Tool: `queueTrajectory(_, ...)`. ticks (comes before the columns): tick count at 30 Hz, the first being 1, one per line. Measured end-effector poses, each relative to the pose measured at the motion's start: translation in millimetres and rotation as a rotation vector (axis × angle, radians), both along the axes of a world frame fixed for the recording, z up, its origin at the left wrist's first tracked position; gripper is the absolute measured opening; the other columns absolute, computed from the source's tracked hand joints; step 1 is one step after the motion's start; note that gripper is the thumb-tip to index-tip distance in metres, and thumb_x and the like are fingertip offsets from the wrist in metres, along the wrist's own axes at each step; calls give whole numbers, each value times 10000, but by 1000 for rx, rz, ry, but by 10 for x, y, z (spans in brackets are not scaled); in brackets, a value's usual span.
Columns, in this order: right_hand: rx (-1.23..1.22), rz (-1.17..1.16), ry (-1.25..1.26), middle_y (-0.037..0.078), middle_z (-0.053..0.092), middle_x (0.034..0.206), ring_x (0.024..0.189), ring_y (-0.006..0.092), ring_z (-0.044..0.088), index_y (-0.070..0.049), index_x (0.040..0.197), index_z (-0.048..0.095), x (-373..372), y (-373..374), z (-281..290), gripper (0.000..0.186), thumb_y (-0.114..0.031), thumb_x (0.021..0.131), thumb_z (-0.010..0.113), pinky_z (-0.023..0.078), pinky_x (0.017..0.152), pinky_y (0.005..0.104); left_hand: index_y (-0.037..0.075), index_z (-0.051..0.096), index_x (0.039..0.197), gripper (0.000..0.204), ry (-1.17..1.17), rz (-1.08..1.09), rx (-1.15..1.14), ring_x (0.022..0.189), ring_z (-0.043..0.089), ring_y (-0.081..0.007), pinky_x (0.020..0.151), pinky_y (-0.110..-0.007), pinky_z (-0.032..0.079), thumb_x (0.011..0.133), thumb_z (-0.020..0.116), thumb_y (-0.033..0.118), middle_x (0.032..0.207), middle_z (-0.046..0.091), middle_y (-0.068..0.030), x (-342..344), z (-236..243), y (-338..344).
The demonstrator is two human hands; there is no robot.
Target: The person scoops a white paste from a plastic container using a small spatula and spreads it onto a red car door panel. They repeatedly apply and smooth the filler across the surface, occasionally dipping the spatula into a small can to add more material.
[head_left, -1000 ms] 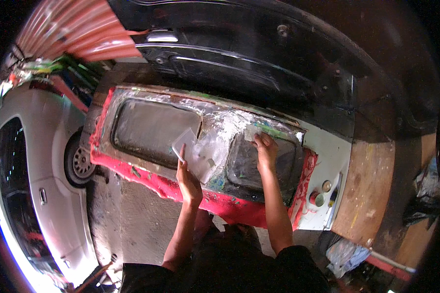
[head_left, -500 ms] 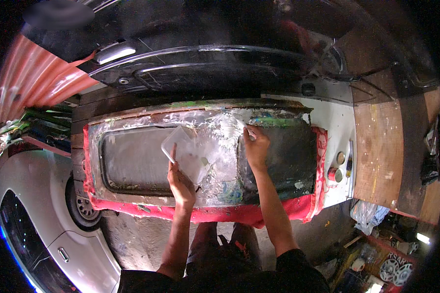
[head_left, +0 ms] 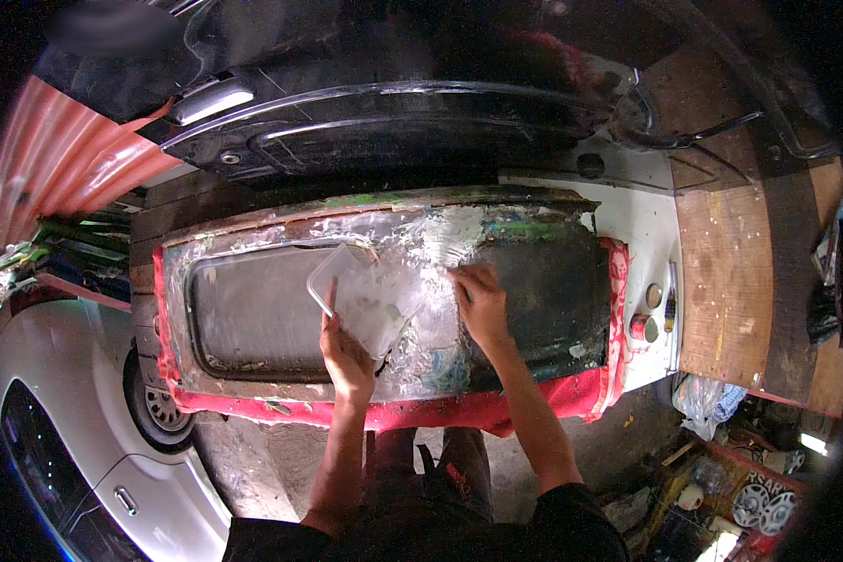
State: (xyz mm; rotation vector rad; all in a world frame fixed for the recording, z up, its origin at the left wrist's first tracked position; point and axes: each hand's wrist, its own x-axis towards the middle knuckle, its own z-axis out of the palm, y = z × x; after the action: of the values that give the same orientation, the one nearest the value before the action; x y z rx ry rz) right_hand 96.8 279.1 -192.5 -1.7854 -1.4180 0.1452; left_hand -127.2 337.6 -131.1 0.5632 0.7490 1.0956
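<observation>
Across the work surface lies a worn vehicle panel [head_left: 431, 361] with two dark recessed sections and patches of white filler paste [head_left: 454, 229]. My left hand [head_left: 348, 363] grips a clear plastic sheet [head_left: 370, 295] by its lower edge, index finger stretched along it. The sheet has a rounded, raised rim and whitish smears, and it tilts over the panel's left recess. At the panel's middle, beside the white patch, my right hand [head_left: 482, 302] is closed in a pinch, fingertips close to the surface. What it pinches is hidden by the fingers.
Red cloth [head_left: 318, 413] hangs under the panel's edges. A black vehicle body [head_left: 393, 131] stands behind it, a silver car [head_left: 75, 403] at left. An open tin [head_left: 643, 327] and a round lid [head_left: 654, 295] sit at right. Clutter fills a crate [head_left: 721, 496] lower right.
My right hand has moved down and slightly left over the white patch, its wrist bending more. The left hand holds the clear sheet in nearly the same place.
</observation>
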Motion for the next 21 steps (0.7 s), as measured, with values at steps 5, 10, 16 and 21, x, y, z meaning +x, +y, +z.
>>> queueTrajectory(5, 25, -131, -42, 152, 694, 1003, 974, 331, 637, -23, 1067, 723, 225, 340, 67, 217, 43, 867, 674, 542, 820, 449, 95, 317, 1590, 687, 39, 10, 23, 1257, 567, -327, 1101, -482, 445, 994, 455, 408, 1436, 508, -192, 4, 25, 7)
queueTrajectory(10, -59, -40, -160, 163, 692, 1010, 985, 348, 634, -11, 1083, 714, 148, 351, -117, 224, 36, 873, 653, 542, 847, 458, 117, 318, 1595, 677, 62, -8, 41, 1283, 549, -335, 1111, -495, 435, 1005, 422, 432, 1465, 488, -192, -49, -10, 28)
queueTrajectory(16, -117, 116, -100, 158, 688, 1030, 1012, 356, 632, -27, 1087, 719, -20, -85, -81, 229, 30, 873, 661, 549, 847, 456, 113, 337, 1588, 673, 75, 6, 41, 1294, 545, -345, 1112, -505, 433, 1006, 417, 441, 1498, 453, -206, -82, -30, 60)
queueTrajectory(21, -25, -44, -58, 141, 691, 1036, 1000, 328, 635, -38, 1111, 725, 126, 146, 51, 268, 41, 859, 678, 551, 828, 440, 82, 344, 1576, 666, 38, 35, -6, 1283, 544, -327, 1118, -479, 420, 982, 460, 361, 1453, 490, -200, -43, 86, 63)
